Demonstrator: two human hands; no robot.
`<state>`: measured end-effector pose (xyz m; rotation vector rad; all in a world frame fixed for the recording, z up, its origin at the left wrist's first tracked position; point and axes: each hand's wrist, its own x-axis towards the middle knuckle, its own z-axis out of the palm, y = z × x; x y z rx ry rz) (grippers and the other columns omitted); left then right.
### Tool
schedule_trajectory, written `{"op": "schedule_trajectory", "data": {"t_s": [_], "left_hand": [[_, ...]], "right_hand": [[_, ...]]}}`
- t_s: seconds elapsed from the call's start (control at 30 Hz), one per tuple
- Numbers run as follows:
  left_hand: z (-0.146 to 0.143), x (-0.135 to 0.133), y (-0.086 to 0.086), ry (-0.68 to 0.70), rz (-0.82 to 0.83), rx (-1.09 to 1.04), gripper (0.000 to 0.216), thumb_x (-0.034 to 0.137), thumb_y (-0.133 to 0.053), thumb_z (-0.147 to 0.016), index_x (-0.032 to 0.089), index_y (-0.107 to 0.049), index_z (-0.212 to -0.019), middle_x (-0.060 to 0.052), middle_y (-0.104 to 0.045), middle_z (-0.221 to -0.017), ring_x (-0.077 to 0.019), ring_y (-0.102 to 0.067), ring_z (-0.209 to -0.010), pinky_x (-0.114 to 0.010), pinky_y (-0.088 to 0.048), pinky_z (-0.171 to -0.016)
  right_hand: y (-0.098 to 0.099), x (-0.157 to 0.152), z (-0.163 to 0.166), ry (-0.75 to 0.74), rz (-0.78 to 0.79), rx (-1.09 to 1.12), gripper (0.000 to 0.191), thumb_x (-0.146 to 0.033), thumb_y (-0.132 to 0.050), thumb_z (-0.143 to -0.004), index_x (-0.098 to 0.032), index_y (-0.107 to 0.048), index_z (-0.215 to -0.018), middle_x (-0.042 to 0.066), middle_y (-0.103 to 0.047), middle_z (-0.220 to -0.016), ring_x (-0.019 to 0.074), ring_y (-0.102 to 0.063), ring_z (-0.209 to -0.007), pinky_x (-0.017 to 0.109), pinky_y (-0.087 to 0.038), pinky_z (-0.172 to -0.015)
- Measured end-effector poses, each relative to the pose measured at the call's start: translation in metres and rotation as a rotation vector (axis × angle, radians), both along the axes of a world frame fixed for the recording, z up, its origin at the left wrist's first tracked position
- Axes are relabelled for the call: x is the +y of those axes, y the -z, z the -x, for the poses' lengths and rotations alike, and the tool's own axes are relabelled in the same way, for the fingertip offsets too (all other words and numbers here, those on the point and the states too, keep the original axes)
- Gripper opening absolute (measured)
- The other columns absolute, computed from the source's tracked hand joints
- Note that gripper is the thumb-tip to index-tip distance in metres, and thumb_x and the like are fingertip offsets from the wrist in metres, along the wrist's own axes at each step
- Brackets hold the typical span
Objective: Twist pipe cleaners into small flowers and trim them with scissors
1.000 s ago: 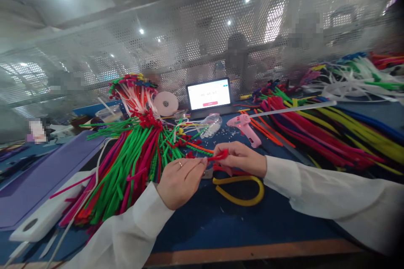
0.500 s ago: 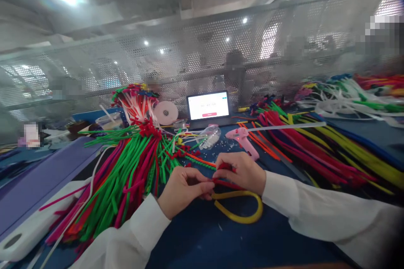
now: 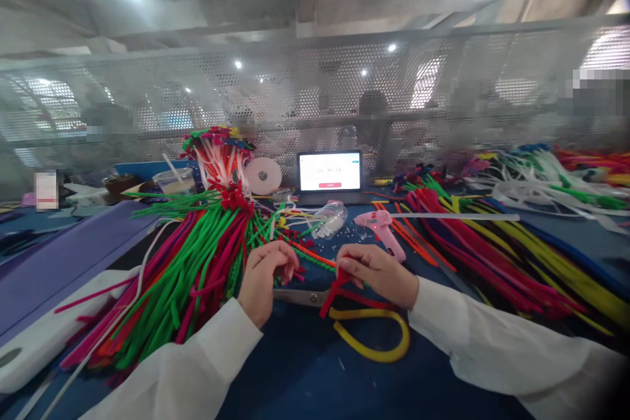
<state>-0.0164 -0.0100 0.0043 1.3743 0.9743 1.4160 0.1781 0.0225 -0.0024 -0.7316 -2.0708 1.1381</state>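
Right hand [image 3: 378, 272]: fingers pinched shut on a red pipe cleaner [image 3: 331, 294]. The piece hangs bent from the fingertips down toward the blue tabletop [image 3: 305, 374], crossing over the scissors [image 3: 302, 297] (yellow handle loop near me, blade pointing left).

Left hand [image 3: 266, 281]: apart from the red piece, fingers curled in tight above the blade tip. I can't tell if anything is pinched in them.

Just left of that hand is a big fan of green and pink pipe cleaners [image 3: 197, 262] spread on the tabletop. Behind the right hand a pink glue gun [image 3: 381, 231] lies flat. Beside it is a clear container of small white beads [image 3: 331, 218], with some spilled around it. A tablet [image 3: 329, 171] is propped at the back, screen lit. A long pile of red and yellow pipe cleaners [image 3: 492, 256] runs off to the right.
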Motion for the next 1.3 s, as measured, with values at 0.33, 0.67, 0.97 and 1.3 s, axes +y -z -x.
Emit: {"op": "schedule_trajectory", "data": {"t_s": [0.33,0.67,0.97,1.3], "left_hand": [[-0.029,-0.017,0.015,0.424,0.247,0.156,0.023,0.033,-0.057,-0.068,0.011,-0.053,-0.07,-0.001,-0.055,-0.059,-0.005,-0.045,-0.041,-0.016,-0.036,-0.037],[-0.031,-0.018,0.016,0.378,0.244,0.074,0.023,0.032,-0.055,-0.071,0.009,-0.052,-0.068,0.0,-0.054,-0.056,-0.0083,-0.054,-0.048,-0.02,-0.045,-0.046],[-0.031,-0.02,0.016,0.39,0.253,0.031,0.024,0.032,-0.054,-0.073,0.009,-0.051,-0.067,-0.001,-0.054,-0.058,-0.0078,-0.052,-0.046,-0.019,-0.043,-0.042],[-0.034,-0.021,0.016,0.373,0.222,0.085,0.023,0.033,-0.055,-0.071,0.01,-0.054,-0.069,0.0,-0.052,-0.054,-0.009,-0.052,-0.046,-0.02,-0.044,-0.043]], "right_hand": [[-0.002,-0.009,0.008,0.005,0.138,0.091,0.025,-0.038,-0.049,-0.076,-0.014,-0.049,-0.068,-0.004,-0.045,-0.05,0.0053,-0.038,-0.044,0.018,-0.03,-0.045],[0.007,-0.016,0.011,-0.122,0.719,0.373,0.025,-0.031,-0.039,-0.082,-0.013,-0.049,-0.068,-0.004,-0.044,-0.04,0.0066,-0.04,-0.04,0.021,-0.034,-0.052],[0.007,-0.016,0.012,-0.086,0.854,0.358,0.034,-0.037,-0.036,-0.08,-0.014,-0.048,-0.059,-0.001,-0.049,-0.041,0.0109,-0.046,-0.044,0.027,-0.036,-0.056],[0.007,-0.017,0.011,-0.089,0.786,0.359,0.024,-0.035,-0.044,-0.077,-0.016,-0.044,-0.063,-0.004,-0.049,-0.038,0.0084,-0.043,-0.038,0.024,-0.036,-0.052]]}}
